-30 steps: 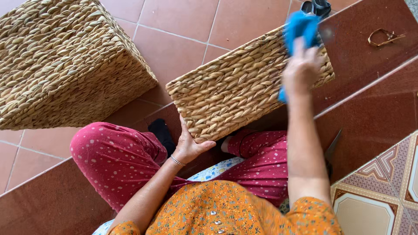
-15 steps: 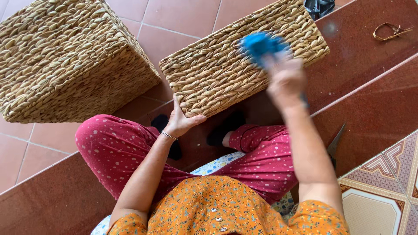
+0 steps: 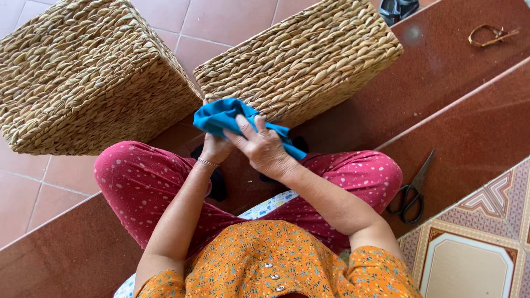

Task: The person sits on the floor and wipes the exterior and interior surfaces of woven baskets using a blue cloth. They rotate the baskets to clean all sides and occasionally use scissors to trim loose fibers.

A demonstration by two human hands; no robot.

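I sit cross-legged on a tiled floor in red dotted trousers. A blue cloth (image 3: pixel 222 116) is bunched between both hands at the near edge of a woven straw basket (image 3: pixel 309 55) turned on its side. My right hand (image 3: pixel 264 146) presses on top of the cloth with fingers spread over it. My left hand (image 3: pixel 215 147), with a thin bracelet at the wrist, grips the cloth from underneath.
A second, larger woven basket (image 3: pixel 83 72) stands at the left, close to the first. Black-handled scissors (image 3: pixel 411 190) lie on the floor to my right. A loop of brown fibre (image 3: pixel 488 35) lies at the far right. A dark object (image 3: pixel 398 8) sits behind the basket.
My right hand has brought the blue cloth from the basket's far end down to its near edge. My left hand has left the basket's corner and taken hold of the cloth.
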